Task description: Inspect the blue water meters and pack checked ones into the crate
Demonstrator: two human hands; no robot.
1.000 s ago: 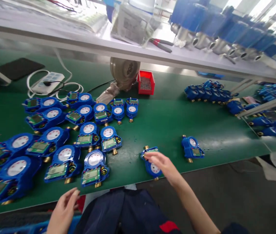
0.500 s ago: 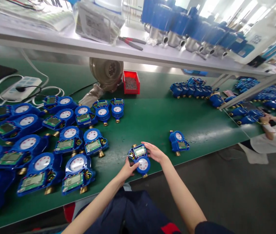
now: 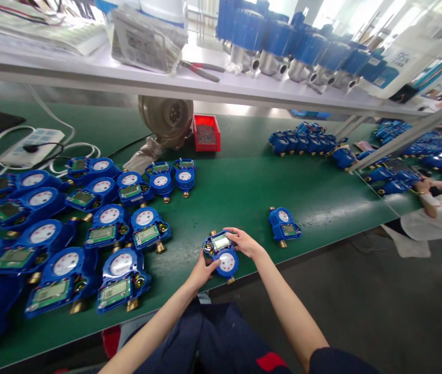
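A blue water meter [image 3: 226,262] with a white round dial, a lit display on a green circuit board and brass pipe ends is at the table's front edge. My left hand [image 3: 202,271] grips its left side, thumb near the dial. On the other side, my right hand [image 3: 244,243] has its fingers and thumb closed at the upper right corner, by the display. Some of the fingertips are hidden. Another water meter [image 3: 285,224] lies apart on the right. Several more, also with exposed boards, such as this meter [image 3: 121,278], lie in rows on the left.
The green table [image 3: 236,182] carries a red bin [image 3: 207,133] of small parts and a power strip [image 3: 34,147]. Above runs a white shelf [image 3: 205,85] with pliers [image 3: 201,70] and blue meters. At far right a co-worker's hands [image 3: 424,187] are among blue meters [image 3: 394,182].
The fingers of my right hand have moved in onto the meter's upper right corner by the display. My left hand keeps its grip. The whole view has shifted slightly.
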